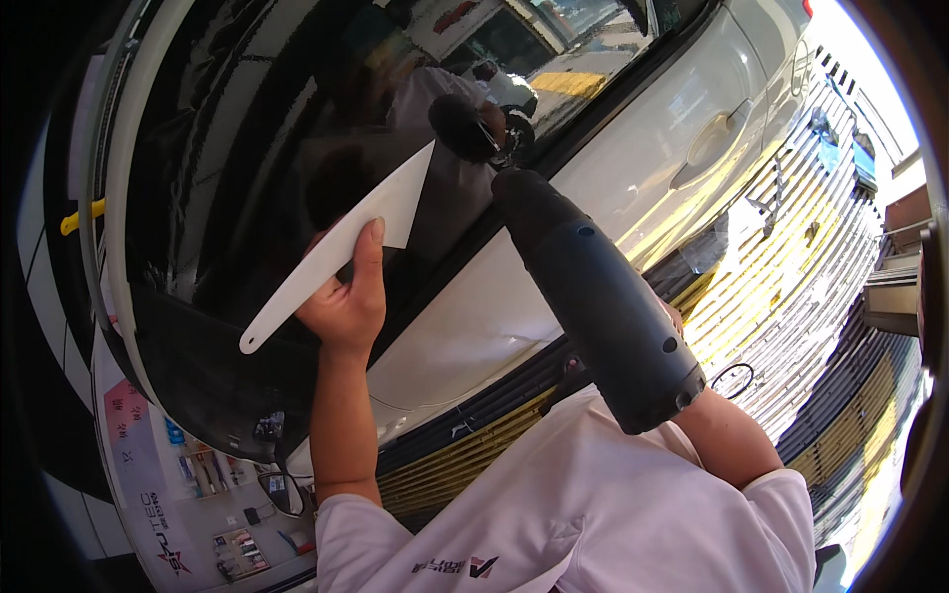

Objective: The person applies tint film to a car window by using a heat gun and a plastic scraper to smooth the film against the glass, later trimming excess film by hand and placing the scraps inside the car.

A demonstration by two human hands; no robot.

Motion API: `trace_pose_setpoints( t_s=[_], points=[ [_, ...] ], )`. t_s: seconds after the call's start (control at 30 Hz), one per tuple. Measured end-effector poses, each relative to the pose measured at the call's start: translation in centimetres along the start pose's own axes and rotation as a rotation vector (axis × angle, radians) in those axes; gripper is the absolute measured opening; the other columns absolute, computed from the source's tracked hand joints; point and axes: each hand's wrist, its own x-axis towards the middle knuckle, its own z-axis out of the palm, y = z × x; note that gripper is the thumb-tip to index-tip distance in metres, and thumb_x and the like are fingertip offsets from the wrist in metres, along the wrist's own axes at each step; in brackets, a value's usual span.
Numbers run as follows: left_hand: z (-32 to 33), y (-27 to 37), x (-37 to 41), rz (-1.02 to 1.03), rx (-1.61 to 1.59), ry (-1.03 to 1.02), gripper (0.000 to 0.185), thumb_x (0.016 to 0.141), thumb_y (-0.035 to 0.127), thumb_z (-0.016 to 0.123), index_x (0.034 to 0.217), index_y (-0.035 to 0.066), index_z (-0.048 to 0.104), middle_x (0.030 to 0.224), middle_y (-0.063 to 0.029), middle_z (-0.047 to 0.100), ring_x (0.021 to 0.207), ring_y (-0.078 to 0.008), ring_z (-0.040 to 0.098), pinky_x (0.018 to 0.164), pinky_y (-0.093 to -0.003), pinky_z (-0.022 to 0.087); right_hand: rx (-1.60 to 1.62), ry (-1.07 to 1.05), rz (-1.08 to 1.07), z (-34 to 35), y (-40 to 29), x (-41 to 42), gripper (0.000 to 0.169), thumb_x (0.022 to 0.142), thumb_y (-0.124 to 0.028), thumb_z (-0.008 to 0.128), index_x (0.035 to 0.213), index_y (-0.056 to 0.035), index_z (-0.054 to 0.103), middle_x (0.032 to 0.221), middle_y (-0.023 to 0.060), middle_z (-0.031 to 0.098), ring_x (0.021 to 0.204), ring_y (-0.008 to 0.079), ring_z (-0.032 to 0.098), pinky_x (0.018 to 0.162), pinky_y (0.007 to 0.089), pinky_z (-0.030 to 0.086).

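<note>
My left hand (pixel 348 296) grips a white plastic squeegee (pixel 334 259), its thumb lying on the blade's face. The tool slants up to the right, its broad end in front of a car's dark side window (pixel 245 163); whether it touches the glass I cannot tell. My right hand (pixel 675 315) is around a black heat gun (pixel 600 304), and the gun's body hides most of the hand. The gun's nozzle points at the lower edge of the window. Ripples and creases show on the window's dark surface, with a reflection of a person across it.
The white car door (pixel 482 304) has a door handle (pixel 712 148) at the upper right. A side mirror (pixel 282 493) stands at lower left, near a display board (pixel 200 519) with small goods. Slatted grating (pixel 786 296) covers the ground. A yellow tool (pixel 81 216) sits at far left.
</note>
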Motion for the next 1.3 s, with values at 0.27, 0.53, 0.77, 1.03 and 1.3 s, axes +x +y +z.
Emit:
trace_pose_setpoints(
  t_s=[0.27,0.53,0.77,1.03,1.3],
  points=[
    [0.2,-0.8,3.2,0.066,0.005,0.090,0.012,0.091,0.001,0.077,0.096,-0.009,0.076,0.085,-0.0104,0.077,0.076,-0.0131,0.073,0.071,-0.0217,0.054,-0.432,0.103,-0.159,0.2,-0.5,-0.3,0.060,0.084,0.003,0.078,0.139,-0.0006,0.053,0.117,0.0082,0.065,0.103,0.0108,0.064,0.093,0.0237,0.051],
    [3.5,-2.4,8.2,0.367,0.004,0.095,0.010,0.089,0.004,0.079,0.088,-0.006,0.077,0.077,-0.0086,0.076,0.065,-0.0134,0.072,0.059,-0.0232,0.054,-0.196,-0.054,0.004,-2.5,2.8,-4.9,0.042,0.107,-0.024,0.051,0.146,-0.0068,0.051,0.137,0.0098,0.060,0.124,0.0147,0.059,0.108,0.0287,0.047],
    [9.4,-3.1,1.8,0.464,-0.084,-0.231,0.027,0.085,0.002,0.078,0.111,0.000,0.069,0.076,-0.0100,0.066,0.059,-0.0230,0.065,0.054,-0.0316,0.053,0.121,0.275,-0.054,2.2,2.3,-3.7,0.041,0.102,-0.004,0.056,0.142,-0.0012,0.048,0.125,0.0111,0.063,0.107,0.0191,0.068,0.092,0.0299,0.059],
    [3.3,-1.6,3.5,0.087,-0.186,-0.083,0.012,0.092,0.004,0.076,0.100,-0.006,0.076,0.090,-0.0132,0.078,0.078,-0.0164,0.075,0.067,-0.0241,0.059,-0.812,0.115,-0.370,-0.8,3.0,-1.1,0.033,0.096,-0.015,0.067,0.125,0.0002,0.060,0.102,0.0102,0.071,0.095,0.0217,0.073,0.084,0.0282,0.055],
    [1.2,-0.4,3.1,0.066,-0.067,-0.034,0.015,0.091,-0.001,0.074,0.104,-0.008,0.074,0.090,-0.0121,0.076,0.081,-0.0149,0.073,0.074,-0.0244,0.056,-0.783,-0.029,-0.374,-0.4,-0.1,0.4,0.043,0.085,-0.009,0.077,0.123,0.0012,0.059,0.101,0.0103,0.070,0.088,0.0144,0.068,0.081,0.0275,0.052]
  ],
)
